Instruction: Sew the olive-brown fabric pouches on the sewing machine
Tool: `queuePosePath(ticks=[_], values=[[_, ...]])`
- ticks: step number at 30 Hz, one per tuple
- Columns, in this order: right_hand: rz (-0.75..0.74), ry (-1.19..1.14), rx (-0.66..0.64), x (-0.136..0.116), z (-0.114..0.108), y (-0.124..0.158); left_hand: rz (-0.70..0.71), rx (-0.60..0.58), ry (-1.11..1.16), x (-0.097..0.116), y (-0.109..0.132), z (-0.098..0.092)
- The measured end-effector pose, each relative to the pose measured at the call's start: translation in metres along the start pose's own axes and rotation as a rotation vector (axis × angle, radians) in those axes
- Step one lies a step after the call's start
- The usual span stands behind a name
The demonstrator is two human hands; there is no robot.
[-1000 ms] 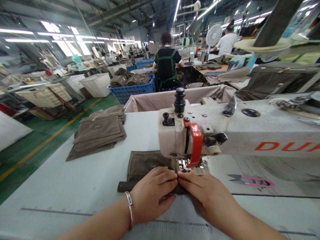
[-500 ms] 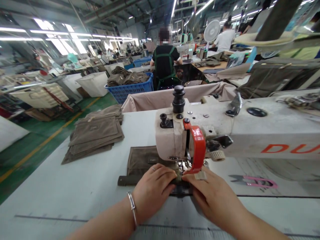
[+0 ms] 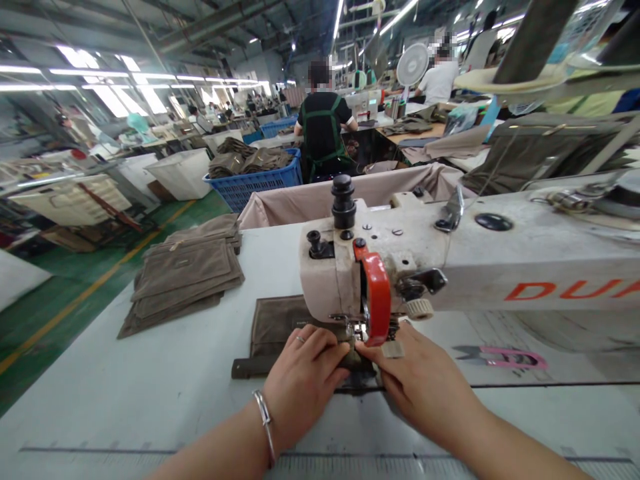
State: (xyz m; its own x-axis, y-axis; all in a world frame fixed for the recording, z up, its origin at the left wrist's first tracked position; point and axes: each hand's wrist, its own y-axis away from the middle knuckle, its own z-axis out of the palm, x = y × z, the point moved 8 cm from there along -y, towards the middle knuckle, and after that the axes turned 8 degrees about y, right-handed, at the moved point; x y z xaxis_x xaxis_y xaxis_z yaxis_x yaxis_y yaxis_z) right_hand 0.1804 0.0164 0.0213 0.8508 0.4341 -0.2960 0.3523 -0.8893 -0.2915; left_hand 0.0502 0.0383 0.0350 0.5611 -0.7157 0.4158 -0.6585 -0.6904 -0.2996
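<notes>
An olive-brown fabric panel (image 3: 275,323) lies flat under the head of a white sewing machine (image 3: 470,267), with a dark strip (image 3: 250,368) along its near edge. My left hand (image 3: 307,383), with a ring and a silver bangle, has its fingers bent together on the fabric just left of the presser foot (image 3: 357,330). My right hand (image 3: 420,380) is closed on the fabric at the foot's right side, partly behind the red guard (image 3: 377,300). The needle's tip is too small to make out.
Brown fabric pieces (image 3: 185,267) are stacked at the table's left. Pink-handled snips (image 3: 510,357) lie right of my right hand. Behind the table stand a pink cloth-lined bin (image 3: 280,208), a blue basket (image 3: 255,187) and a seated person (image 3: 325,127).
The view has shifted slightly, so the machine and table sit a little further left. Both hands remain on the fabric beside the presser foot, in nearly the same pose.
</notes>
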Motion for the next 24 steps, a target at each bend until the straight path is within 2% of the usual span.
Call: queuePosePath(ticks=[6,13,20,24], values=[[-0.006,0.020,-0.062,-0.003,0.005,-0.002,0.098,0.016,0.033,0.007,-0.006,-0.005],[-0.006,0.035,-0.042,-0.005,0.008,0.003,0.270,-0.021,-0.115,0.027,-0.001,0.000],[-0.009,0.112,-0.052,-0.005,0.014,0.001,0.287,-0.023,-0.072,0.017,-0.007,0.000],[-0.010,0.070,-0.048,-0.005,0.013,0.000,0.254,-0.004,0.016,0.007,-0.011,-0.001]])
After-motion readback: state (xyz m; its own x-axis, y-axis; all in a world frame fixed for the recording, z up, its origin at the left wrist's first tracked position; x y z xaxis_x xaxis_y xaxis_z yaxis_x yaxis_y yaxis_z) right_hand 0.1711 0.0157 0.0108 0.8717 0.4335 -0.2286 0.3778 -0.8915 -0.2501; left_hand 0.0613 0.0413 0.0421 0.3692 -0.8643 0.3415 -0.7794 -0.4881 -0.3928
